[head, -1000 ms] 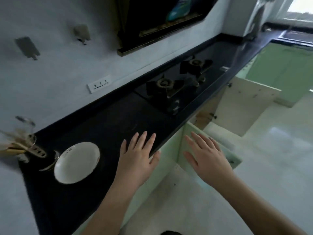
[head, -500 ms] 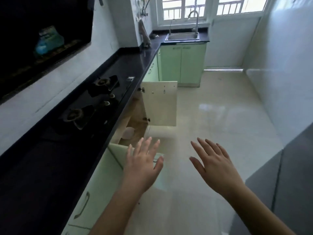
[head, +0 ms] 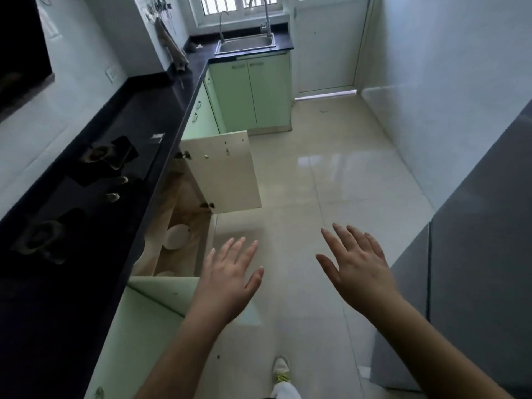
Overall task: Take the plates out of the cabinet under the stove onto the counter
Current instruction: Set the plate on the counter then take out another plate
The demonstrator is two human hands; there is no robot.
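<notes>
My shoe [head: 281,372]: bottom centre of the frame, on the pale floor tiles [head: 331,197]; it has come into sight since half a second ago.
My left hand [head: 227,283]: lower centre, palm down, fingers spread wide, gripping nothing; it hangs over the near green cabinet door [head: 161,289], as it did half a second ago.
My right hand [head: 359,269]: lower right of centre, palm down over the floor, fingers fanned apart, empty; its pose matches the earlier frame.
Cabinet under the stove [head: 178,246]: left of centre, both doors swung open; more of its inside shows now than a moment back.
Plates [head: 178,237]: a white one stands inside that cabinet, just above and left of my left hand; a pale rim shows lower down, too little to tell what it is.
Stove [head: 86,182]: left side, two burners set in the black counter [head: 161,110].
Far cabinet door [head: 224,171]: centre, cream inside face turned toward me.
Sink [head: 244,44]: top centre, under the window; a second ago the view was on the counter and wall instead.
</notes>
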